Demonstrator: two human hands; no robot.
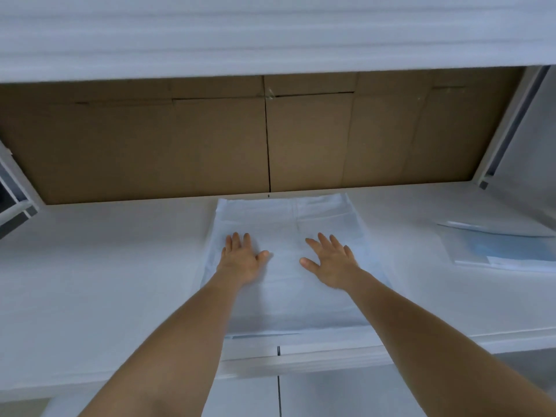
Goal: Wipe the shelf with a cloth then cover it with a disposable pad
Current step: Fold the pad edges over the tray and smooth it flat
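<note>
A pale white disposable pad [285, 299] lies spread flat on the white shelf [105, 266], reaching from the shelf's back to its front edge. My left hand [240, 260] presses flat on the pad's left half with straight fingers. On the pad's right half my right hand [329, 263] lies flat too, fingers spread. Fold creases show across the pad's far part. No cloth is in view.
Brown cardboard [264, 139] lines the back wall of the shelf. A clear packet with blue and white contents [499, 248] lies on the shelf at the right. Another white shelf [270, 34] hangs overhead. Metal uprights [508, 124] frame both sides.
</note>
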